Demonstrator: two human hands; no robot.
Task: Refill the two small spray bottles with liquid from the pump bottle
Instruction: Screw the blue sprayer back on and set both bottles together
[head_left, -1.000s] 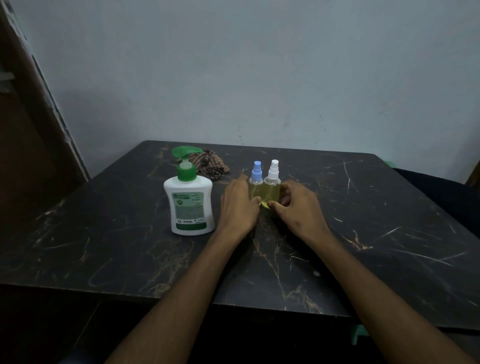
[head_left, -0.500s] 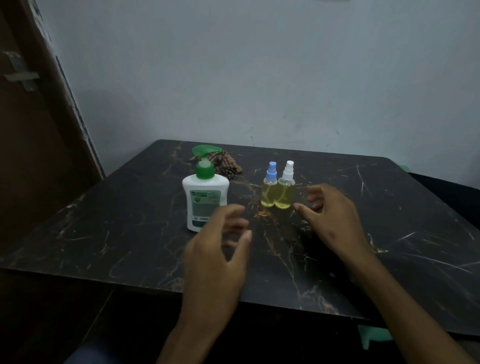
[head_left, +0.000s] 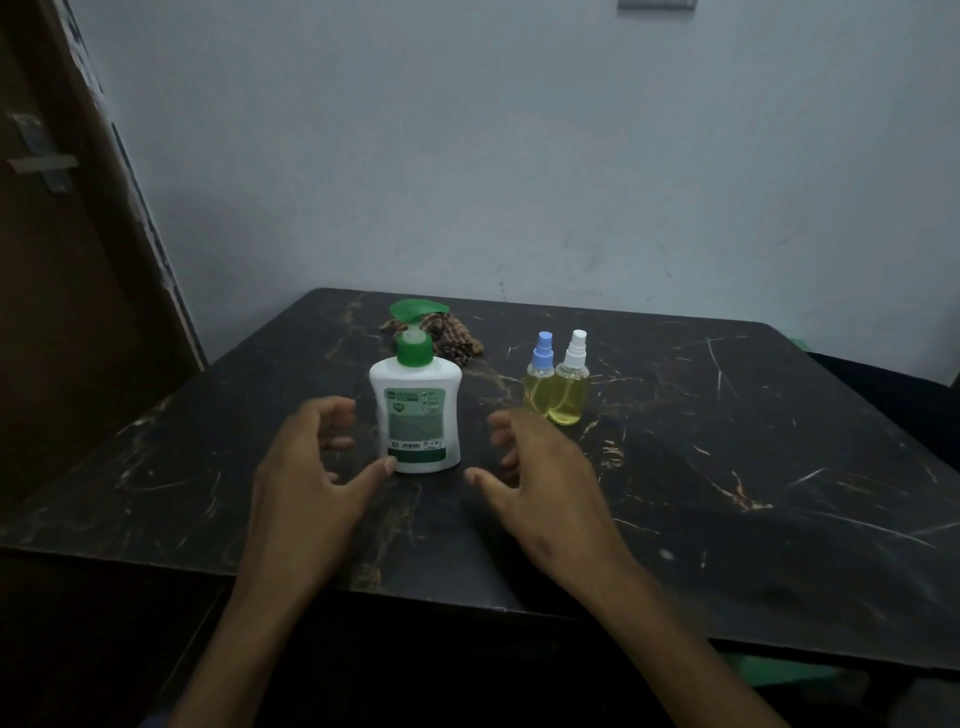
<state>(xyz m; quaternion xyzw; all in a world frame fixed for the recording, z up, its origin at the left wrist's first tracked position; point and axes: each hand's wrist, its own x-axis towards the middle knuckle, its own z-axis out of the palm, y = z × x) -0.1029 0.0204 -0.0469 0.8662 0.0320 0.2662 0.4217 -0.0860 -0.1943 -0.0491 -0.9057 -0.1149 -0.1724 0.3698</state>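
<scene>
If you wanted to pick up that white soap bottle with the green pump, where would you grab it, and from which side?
Grip the pump bottle round its wide white body, not the green pump head, which is narrow and would likely sink when pressed. It stands upright between the left hand and the right hand, both open, so either could probably close in sideways. The left seems handier, its thumb already near the base.

The white plastic pump bottle (head_left: 415, 415) has a green pump and label. Two clear small spray bottles hold yellow liquid, one blue-capped (head_left: 540, 382), one white-capped (head_left: 571, 387). Black gold-veined marble counter (head_left: 727, 441); brown checked cloth (head_left: 457, 338).
</scene>
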